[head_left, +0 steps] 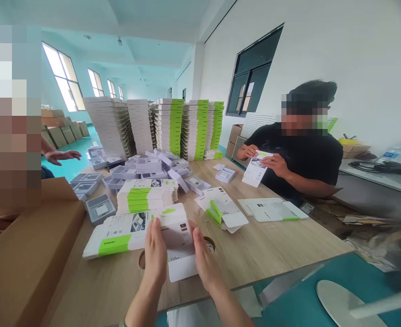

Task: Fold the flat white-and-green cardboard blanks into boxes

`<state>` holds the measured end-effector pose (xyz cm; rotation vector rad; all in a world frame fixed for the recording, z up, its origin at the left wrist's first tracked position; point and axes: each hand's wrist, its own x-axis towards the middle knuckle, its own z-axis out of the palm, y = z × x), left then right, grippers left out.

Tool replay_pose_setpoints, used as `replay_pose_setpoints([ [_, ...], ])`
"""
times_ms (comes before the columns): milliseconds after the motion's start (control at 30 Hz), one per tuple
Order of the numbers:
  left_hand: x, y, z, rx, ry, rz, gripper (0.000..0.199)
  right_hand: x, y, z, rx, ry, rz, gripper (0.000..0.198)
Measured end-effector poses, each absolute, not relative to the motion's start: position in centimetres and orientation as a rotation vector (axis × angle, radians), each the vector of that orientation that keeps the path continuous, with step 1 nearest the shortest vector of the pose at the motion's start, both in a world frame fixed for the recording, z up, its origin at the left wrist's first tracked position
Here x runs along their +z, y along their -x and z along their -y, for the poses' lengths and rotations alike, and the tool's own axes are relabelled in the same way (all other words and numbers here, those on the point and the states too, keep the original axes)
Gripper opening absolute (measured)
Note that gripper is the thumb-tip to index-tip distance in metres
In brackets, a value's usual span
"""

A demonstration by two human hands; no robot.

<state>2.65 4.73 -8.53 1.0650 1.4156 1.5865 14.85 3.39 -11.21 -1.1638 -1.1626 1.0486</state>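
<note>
Between my two hands is a white-and-green cardboard box (179, 240), its end flap hanging towards me. My left hand (156, 252) presses along its left side, fingers pointing away from me. On the opposite side, my right hand (202, 254) lies against the edge with its thumb near the top. To the left lies a fanned stack of flat printed cartons (115, 234), partly behind my left hand. Just beyond is another pile of flat cartons (147, 195). A partly opened carton (224, 209) with green flaps rests to the right.
Light plastic trays (149, 165) lie heaped behind the cartons, before tall stacks of boxes (168, 127). A large brown cardboard box (33, 254) stands at the left edge. Across the table, a co-worker (299, 150) holds a carton. More flat cartons (271, 210) lie at right.
</note>
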Motion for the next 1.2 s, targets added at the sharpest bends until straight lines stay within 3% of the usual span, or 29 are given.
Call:
replay_pose_setpoints([
  [133, -8.9, -0.6, -5.5, 1.504, -1.202, -1.483, 0.064, -13.3, -16.6, -3.9, 0.732, 1.405, 1.372, 0.060],
  [333, -11.2, 4.2, -6.0, 1.335, -1.598, -1.797, 0.039, -11.8, -19.7, -6.6, 0.390, 1.549, 1.415, 0.048],
  [567, -13.1, 7.9, -6.0, 0.974, -1.942, -1.956, 0.045, -10.7, -16.8, -4.8, 0.111, 1.845, 2.074, 0.047],
  [833, -12.2, 9.5, -5.1, 0.849, -2.207, -1.969, 0.049, -10.2, -21.0, -7.8, 0.087, 2.002, 2.221, 0.059],
  [1200, -12.7, 9.3, -2.7, 1.350, -2.655, -1.721, 0.046, -6.9, -23.3, -10.5, 0.207, 1.964, 2.301, 0.052],
])
